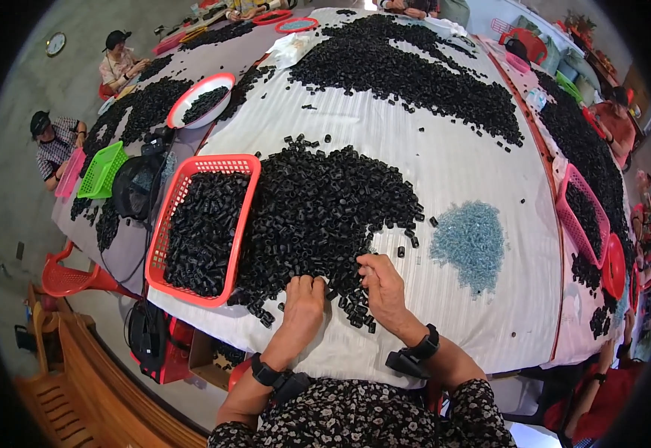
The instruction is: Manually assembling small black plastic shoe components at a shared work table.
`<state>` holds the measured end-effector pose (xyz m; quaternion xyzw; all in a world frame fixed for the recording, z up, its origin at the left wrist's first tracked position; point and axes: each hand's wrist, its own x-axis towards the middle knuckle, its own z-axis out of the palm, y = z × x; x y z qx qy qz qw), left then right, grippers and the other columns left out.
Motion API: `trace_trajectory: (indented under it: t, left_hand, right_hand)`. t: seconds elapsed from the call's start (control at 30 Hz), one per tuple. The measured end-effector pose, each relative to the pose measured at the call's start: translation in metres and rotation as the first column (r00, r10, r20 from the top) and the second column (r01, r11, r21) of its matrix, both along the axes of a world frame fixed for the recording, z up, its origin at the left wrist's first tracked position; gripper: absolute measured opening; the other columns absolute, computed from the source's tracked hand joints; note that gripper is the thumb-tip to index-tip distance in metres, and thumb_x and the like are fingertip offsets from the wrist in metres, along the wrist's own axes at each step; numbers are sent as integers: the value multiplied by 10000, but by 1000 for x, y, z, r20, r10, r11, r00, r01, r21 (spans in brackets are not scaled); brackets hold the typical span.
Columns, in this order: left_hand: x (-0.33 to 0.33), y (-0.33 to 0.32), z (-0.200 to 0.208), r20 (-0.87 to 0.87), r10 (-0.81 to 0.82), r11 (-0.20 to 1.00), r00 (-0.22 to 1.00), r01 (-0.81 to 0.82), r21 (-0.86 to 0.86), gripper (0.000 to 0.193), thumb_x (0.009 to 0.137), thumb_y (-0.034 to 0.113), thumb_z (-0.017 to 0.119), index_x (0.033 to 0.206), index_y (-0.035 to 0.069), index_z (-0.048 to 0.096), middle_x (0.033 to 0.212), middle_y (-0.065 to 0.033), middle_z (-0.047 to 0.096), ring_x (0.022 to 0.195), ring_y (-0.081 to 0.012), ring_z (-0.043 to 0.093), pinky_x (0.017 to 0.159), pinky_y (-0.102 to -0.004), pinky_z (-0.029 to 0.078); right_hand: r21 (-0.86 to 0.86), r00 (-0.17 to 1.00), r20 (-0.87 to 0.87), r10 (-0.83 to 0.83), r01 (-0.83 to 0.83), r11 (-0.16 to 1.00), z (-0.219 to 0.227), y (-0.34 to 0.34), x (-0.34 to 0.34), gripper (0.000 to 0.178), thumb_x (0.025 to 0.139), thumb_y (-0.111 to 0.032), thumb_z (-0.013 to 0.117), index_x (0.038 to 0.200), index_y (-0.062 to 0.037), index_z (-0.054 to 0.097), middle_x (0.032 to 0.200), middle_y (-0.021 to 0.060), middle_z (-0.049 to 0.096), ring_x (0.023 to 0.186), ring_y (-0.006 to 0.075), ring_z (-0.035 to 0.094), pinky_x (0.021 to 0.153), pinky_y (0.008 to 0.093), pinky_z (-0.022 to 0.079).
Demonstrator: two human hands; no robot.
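Note:
A broad heap of small black cylindrical plastic pieces (318,201) covers the middle of the white-clothed table (482,164). At its near edge my left hand (304,305) is closed, its fingers curled down among the pieces; what they hold is hidden. My right hand (385,287) is beside it on the right, thumb and fingers pinched together. Whatever is between them is too small to name. Several loose black pieces lie between and below my hands. Right of my right hand is a pile of small clear bluish pieces (471,243).
A red plastic basket (248,216) full of black pieces stands left of the heap. Behind it is a red-rimmed white basin (225,81). A pink basket (570,196) lies on the right-hand table. More black heaps spread farther back, with people seated around the tables.

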<state>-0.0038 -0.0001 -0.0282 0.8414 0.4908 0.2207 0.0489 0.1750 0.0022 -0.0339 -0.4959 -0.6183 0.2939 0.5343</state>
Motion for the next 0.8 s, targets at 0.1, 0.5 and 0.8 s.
trace_trajectory:
  t: [0.1,0.5,0.8]
  left_hand:
    - [-3,-1,-3,85,-1,1000,996,1,4,259,727,-58,577,983,-29,550,911,-156,502,853,-322,487,761,-393,415]
    - [-18,-5,24,681,170,935,712,101,-339,117,853,26,586,961,-18,593,892,-79,615,772,-136,581,700,-250,461]
    - [-17,-13,15,702,215,875,679,185,-447,149,910,71,548,1025,-12,593,861,-27,601,770,-81,567,706,-221,473]
  right_hand:
    - [-65,1000,-30,-11,9,998,-2,-2,1,178,961,-84,403,1074,3,510,849,97,551,676,162,563,601,268,472]
    - [-69,995,-96,31,-38,997,1,-4,0,93,929,-81,493,988,-12,512,830,82,584,655,141,568,589,268,470]
    - [50,994,29,103,-104,993,10,-4,-2,131,878,-30,553,1001,0,584,809,93,552,684,201,545,623,291,451]
